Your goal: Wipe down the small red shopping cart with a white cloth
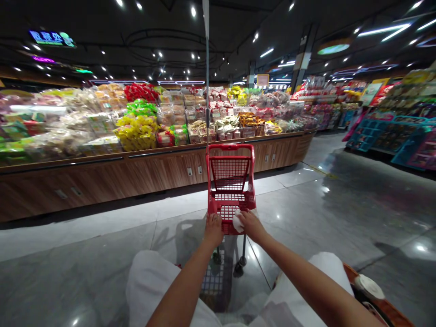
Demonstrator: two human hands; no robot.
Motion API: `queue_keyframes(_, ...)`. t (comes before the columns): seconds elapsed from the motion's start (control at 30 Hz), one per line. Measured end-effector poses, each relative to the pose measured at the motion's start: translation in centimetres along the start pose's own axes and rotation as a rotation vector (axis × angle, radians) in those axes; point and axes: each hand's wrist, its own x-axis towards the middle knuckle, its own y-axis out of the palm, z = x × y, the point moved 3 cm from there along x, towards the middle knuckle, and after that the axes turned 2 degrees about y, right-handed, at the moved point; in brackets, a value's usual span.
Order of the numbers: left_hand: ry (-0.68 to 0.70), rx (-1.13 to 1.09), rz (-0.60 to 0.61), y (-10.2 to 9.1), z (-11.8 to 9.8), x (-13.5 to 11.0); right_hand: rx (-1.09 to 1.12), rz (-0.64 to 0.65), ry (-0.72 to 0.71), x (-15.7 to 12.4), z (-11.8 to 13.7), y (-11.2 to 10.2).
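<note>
A small red shopping cart [230,198] with a gridded plastic basket stands straight ahead of me on thin dark legs with casters. A tall thin pole [207,68] rises at its left side. My left hand [214,229] has its fingers bent over the near left part of the cart's frame. At the near right part, my right hand [252,224] pinches a crumpled white tissue or cloth [238,222] against the red plastic. Both forearms reach forward between my knees.
A long wood-panelled display counter [163,171] crosses ahead, heaped with packaged snacks, including yellow packs [136,132] and red packs [140,92]. Blue racks [378,131] stand at the right. An orange-brown container [391,306] is beside my right leg. Glossy grey floor [340,200] reflects the lights.
</note>
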Motion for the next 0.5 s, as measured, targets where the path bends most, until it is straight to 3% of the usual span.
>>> queue_keyframes(0.13,-0.009,0.03,0.019,0.2,-0.8,0.5,-0.004,-0.027,0.071,2.2,3.7,1.7)
queue_keyframes(0.2,0.018,0.029,0.049,-0.2,-0.6,0.5,-0.009,-0.016,0.063,2.5,4.1,1.8)
queue_keyframes(0.4,0.078,0.048,0.098,-1.3,-0.2,0.2,-0.025,-0.026,0.005,-1.0,-1.1,-0.7)
queue_keyframes(0.5,0.041,0.067,0.093,-0.9,-0.8,0.2,-0.026,-0.074,0.055,-1.8,-1.7,-0.8)
